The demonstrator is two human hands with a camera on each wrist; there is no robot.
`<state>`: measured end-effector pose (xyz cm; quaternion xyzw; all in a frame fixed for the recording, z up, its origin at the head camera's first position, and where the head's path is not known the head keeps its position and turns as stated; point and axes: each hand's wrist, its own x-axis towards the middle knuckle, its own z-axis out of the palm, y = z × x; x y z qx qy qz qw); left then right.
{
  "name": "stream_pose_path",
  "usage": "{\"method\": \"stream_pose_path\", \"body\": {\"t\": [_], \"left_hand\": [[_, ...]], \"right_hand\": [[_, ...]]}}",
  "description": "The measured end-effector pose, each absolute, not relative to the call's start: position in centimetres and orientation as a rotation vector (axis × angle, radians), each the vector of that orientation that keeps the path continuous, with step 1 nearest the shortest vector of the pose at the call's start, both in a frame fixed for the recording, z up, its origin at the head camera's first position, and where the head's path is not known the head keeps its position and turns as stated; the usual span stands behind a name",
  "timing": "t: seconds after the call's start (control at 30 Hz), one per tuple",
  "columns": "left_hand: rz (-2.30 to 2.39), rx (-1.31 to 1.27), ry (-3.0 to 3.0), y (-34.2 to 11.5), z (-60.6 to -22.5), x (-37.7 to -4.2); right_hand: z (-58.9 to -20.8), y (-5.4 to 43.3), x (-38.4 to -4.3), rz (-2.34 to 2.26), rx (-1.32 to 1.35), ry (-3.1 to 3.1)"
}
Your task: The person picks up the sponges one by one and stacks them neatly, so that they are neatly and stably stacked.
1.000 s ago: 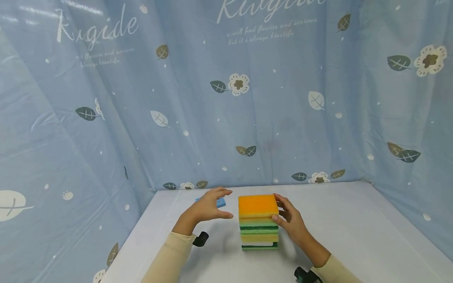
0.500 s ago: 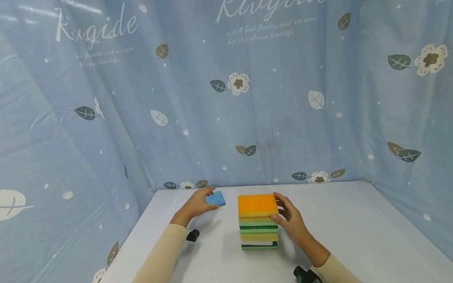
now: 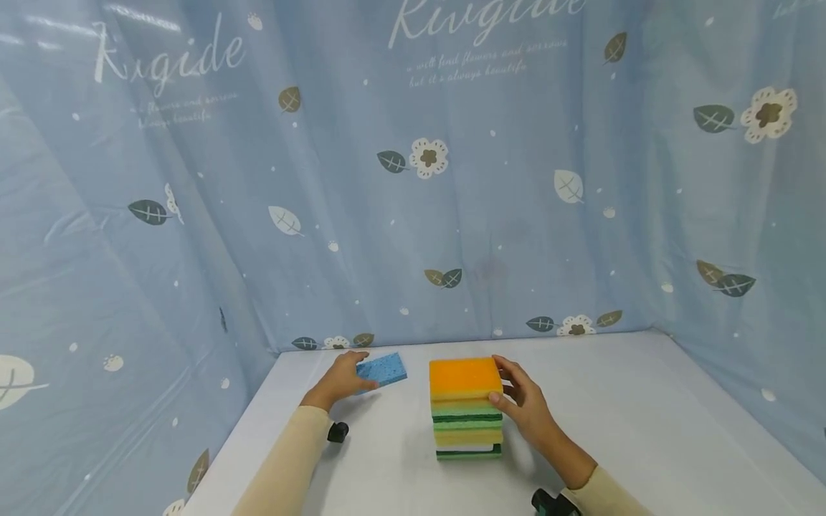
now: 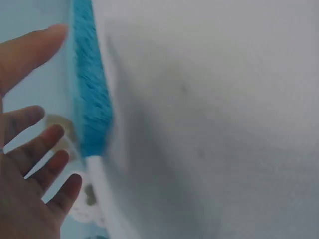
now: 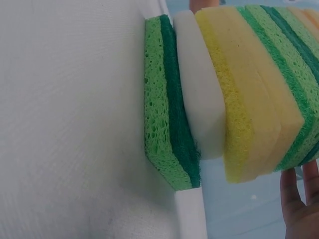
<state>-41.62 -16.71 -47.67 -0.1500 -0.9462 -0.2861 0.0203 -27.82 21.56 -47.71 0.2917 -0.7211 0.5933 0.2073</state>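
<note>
At the back left of the table lies a flat blue sponge. My left hand is around its left end, thumb in front and fingers behind. In the left wrist view the fingers are spread, and the blue sponge shows just beyond them; contact is unclear. A stack of sponges stands upright at the centre, with an orange sponge on top. My right hand holds the stack's upper right side, thumb at the front edge and fingers toward the back. The lowest green sponge rests on the table.
Above that green sponge is a white sponge, then yellow and green ones, slightly uneven. The white table meets a blue patterned curtain behind and at both sides. A black wrist camera sits by the left sleeve.
My left hand has moved left from beside the stack, over to the left end of the blue sponge, and now shows more of it. The right hand stays at the stack.
</note>
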Motion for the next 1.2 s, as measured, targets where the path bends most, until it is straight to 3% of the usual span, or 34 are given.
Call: {"method": "stream_pose_path", "body": {"t": [0.33, 1.2], "left_hand": [[-0.836, -0.372, -2.979, -17.9, -49.7, -42.7], [-0.994, -0.306, -2.946, -18.9, -49.0, -41.9]], "right_hand": [[-47.5, 21.5, -27.7, 1.648, 0.793, -2.021], [-47.3, 21.6, -27.6, 1.625, 0.78, -2.04]]}}
